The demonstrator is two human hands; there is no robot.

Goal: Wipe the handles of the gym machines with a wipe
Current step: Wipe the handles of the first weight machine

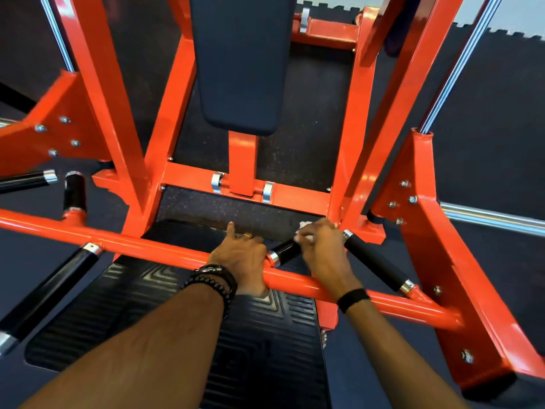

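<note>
An orange gym machine fills the view, with an orange crossbar (124, 242) running left to right. A short black handle (285, 252) with a chrome collar sticks up from the bar at the middle. My right hand (320, 246) is wrapped around this handle's far end with a white wipe (305, 231) pressed against it; only bits of the wipe show between my fingers. My left hand (241, 258) rests over the crossbar just left of that handle, gripping the bar with the thumb raised. A longer black handle (374, 261) lies just right of my right hand.
More black handles sit on the left: a long one (50, 293), a short upright one (75, 191) and one at the edge (23, 181). A dark backrest pad (241, 60) stands ahead, a ribbed black footplate (265, 335) lies below. Chrome bar (495, 219) at right.
</note>
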